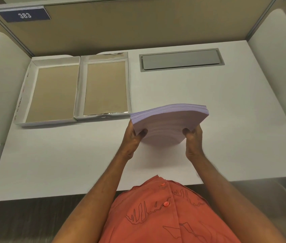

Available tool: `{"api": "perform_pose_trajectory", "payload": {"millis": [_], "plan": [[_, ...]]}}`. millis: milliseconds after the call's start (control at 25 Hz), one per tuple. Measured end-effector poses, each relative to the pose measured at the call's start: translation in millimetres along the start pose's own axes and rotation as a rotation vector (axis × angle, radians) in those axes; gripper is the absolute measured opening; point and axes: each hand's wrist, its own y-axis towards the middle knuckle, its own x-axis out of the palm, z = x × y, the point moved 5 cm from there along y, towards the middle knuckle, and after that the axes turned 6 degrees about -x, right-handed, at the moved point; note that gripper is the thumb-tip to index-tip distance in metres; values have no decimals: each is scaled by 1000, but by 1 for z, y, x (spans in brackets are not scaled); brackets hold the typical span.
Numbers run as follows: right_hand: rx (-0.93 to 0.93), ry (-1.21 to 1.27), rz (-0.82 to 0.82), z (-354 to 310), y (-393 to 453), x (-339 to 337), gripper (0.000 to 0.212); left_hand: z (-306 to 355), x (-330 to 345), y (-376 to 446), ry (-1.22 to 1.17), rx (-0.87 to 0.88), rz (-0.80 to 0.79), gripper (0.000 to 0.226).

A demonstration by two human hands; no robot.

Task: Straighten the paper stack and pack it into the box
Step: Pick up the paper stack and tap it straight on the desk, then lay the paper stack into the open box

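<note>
A thick stack of pale lilac paper [169,122] is held up on edge above the white desk, right of centre, its sheets bowed into a curve. My left hand [134,137] grips its lower left corner and my right hand [193,137] grips its lower right corner, thumbs on the near face. Two shallow white box halves with brown bottoms lie side by side at the back left: one box half [26,95] on the left, the other box half [129,88] with glossy walls beside it. Both hold nothing. The stack is just right of the second half's near corner.
The white desk [226,137] ends in beige partition walls at the back and white side panels. A grey cable hatch [180,59] is set flush at the back right. A blue plate reading 383 [24,14] hangs top left. My orange shirt [165,213] fills the bottom.
</note>
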Motion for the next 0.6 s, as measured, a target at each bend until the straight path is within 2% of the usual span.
{"api": "perform_pose_trajectory", "payload": {"millis": [120, 360, 600], "plan": [[14, 2, 29, 3, 1, -1, 39, 5, 2, -2, 31, -4, -6, 42], [6, -23, -17, -3, 7, 0, 40, 14, 4, -2, 76, -29, -81, 48], [26, -61, -92, 5, 4, -7, 44, 8, 4, -2, 109, -83, -142, 38]]}}
